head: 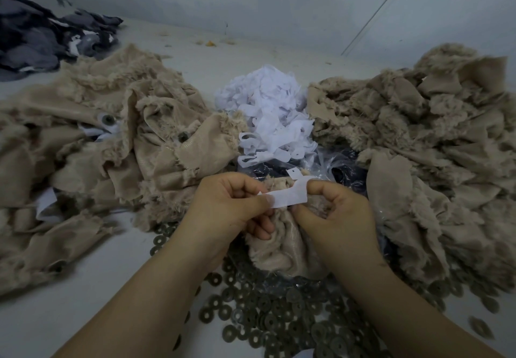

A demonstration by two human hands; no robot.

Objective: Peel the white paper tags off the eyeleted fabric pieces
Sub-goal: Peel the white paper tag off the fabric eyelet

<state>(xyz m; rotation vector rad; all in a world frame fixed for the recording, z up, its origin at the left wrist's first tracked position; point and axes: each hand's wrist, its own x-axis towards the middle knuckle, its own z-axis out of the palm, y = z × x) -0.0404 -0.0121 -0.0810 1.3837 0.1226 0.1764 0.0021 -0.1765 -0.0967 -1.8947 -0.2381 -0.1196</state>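
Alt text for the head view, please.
Two hands peel a white paper tag off a beige fabric piece: left hand pinching one end, right hand the other. Beyond lies a heap of peeled tags, fabric piles on both sides, metal rings below.

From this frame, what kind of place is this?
Likely a garment or trim workshop bench, hand-finishing stage. Cues: heaps of beige fleecy fabric pieces, a pile of peeled white paper tags, and loose metal washers scattered in front.
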